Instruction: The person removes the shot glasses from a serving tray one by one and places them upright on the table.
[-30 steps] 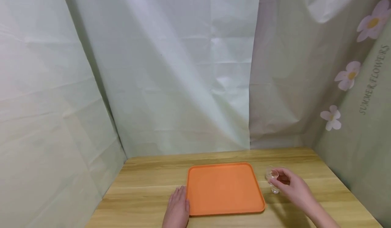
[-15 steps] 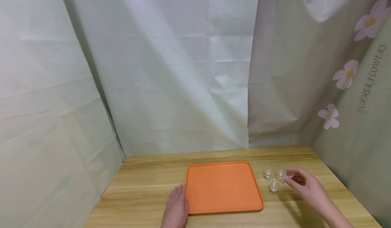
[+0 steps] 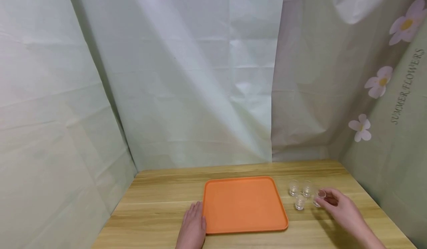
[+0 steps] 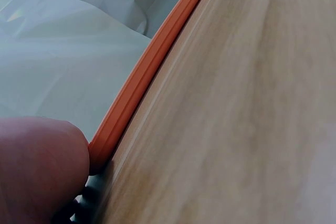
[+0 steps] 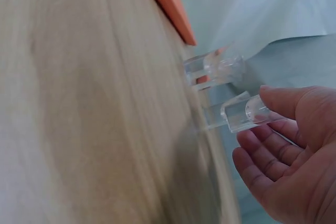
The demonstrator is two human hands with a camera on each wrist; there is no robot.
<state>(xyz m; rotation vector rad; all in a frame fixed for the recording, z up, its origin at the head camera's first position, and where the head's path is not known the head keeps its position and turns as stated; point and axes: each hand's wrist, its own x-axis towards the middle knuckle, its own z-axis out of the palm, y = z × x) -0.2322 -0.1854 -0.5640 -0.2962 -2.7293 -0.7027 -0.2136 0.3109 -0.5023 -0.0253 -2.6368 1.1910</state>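
Observation:
My right hand [image 3: 345,212] pinches a small clear shot glass [image 3: 317,200] between thumb and fingers, right of the orange tray [image 3: 245,204]. In the right wrist view the held glass [image 5: 244,113] is tilted, its base a little off the wood. Three more clear glasses stand close by: a back left one [image 3: 293,188], a back right one [image 3: 307,189] and a front one [image 3: 300,202]. My left hand [image 3: 192,225] lies with straight fingers along the tray's left edge. In the left wrist view a fingertip [image 4: 44,169] touches the tray's corner.
The wooden table [image 3: 160,208] carries the tray at its middle. Pale green curtains [image 3: 200,74] rise behind it and on both sides, the right one [image 3: 397,160] printed with flowers and lettering.
My right hand has moved right, away from the tray, with a glass in its grip. Glasses it partly hid earlier now show beside it. My left hand has stayed at the tray.

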